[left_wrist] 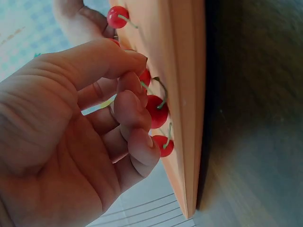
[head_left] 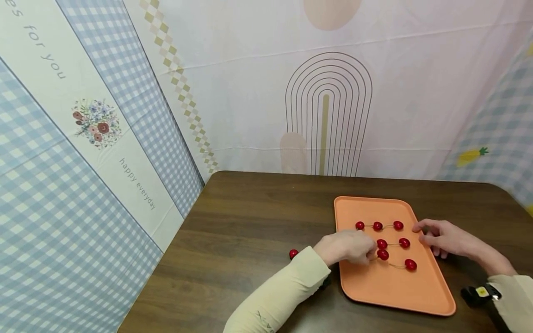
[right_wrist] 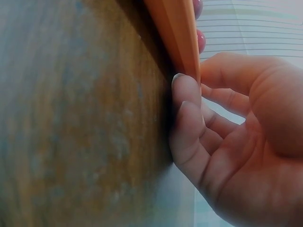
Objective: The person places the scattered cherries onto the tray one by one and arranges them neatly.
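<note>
An orange tray (head_left: pixel 395 296) lies on the table with several red cherries on it, roughly in rows. Over the tray's left side, my left hand (head_left: pixel 350 246) has its thumb and forefinger pinched together at the stem of a cherry (head_left: pixel 382 255). In the left wrist view the other fingers curl beside a red cherry (left_wrist: pixel 157 112) with a green stem. My right hand (head_left: pixel 451 238) grips the tray's right edge. The right wrist view has its fingertips (right_wrist: pixel 184 90) against the outer side of the rim, while the thumb tip is hidden behind the rim.
Left of the tray, a loose cherry (head_left: pixel 293 253) lies on the dark wooden table (head_left: pixel 250 222), close to my left sleeve (head_left: pixel 287 291). A black strap device (head_left: pixel 480 294) sits at my right wrist. Patterned cloth (head_left: pixel 250 92) hangs behind the table.
</note>
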The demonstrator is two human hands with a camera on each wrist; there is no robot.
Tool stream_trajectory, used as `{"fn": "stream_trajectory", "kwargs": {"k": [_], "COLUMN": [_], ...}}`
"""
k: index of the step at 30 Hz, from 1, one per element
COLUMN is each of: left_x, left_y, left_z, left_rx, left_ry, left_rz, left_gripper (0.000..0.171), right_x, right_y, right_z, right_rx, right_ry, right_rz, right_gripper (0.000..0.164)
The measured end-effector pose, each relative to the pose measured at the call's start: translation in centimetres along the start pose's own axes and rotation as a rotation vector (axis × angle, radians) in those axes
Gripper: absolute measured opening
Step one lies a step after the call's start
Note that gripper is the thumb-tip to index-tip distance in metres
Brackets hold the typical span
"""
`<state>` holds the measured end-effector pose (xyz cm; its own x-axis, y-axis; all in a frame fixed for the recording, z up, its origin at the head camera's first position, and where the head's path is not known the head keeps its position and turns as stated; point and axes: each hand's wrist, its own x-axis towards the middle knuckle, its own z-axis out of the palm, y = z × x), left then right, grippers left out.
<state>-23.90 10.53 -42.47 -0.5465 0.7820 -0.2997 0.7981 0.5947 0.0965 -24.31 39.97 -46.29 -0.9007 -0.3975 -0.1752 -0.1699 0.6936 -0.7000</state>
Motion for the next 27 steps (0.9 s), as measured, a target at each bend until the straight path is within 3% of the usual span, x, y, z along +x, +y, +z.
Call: {"fn": "stream_trajectory", "kwargs": {"k": [11,22,27], "left_x": [0.87,0.70,0.35], "left_y": [0.73,0.63,0.11], "left_z": [0.12,-0.05,-0.44], "left_rx": [0.057,0.057,0.015], "left_ry": [-0.066,-0.059,-0.022], "left_rz": [-0.062,-0.040,-0.041], "left_gripper": [0.033,0.022,0.012], "right_x": [-0.01,0.11,0.04], "right_y": [-0.02,0.15,0.03], "right_z": [-0.04,0.03,0.00], "right_rx": [0.001,0.007,0.009], "right_ry": [-0.002,0.000,0.000], "right_rz": [-0.005,0.006,0.009], "right_gripper": [0.033,0.033,0.032]}}
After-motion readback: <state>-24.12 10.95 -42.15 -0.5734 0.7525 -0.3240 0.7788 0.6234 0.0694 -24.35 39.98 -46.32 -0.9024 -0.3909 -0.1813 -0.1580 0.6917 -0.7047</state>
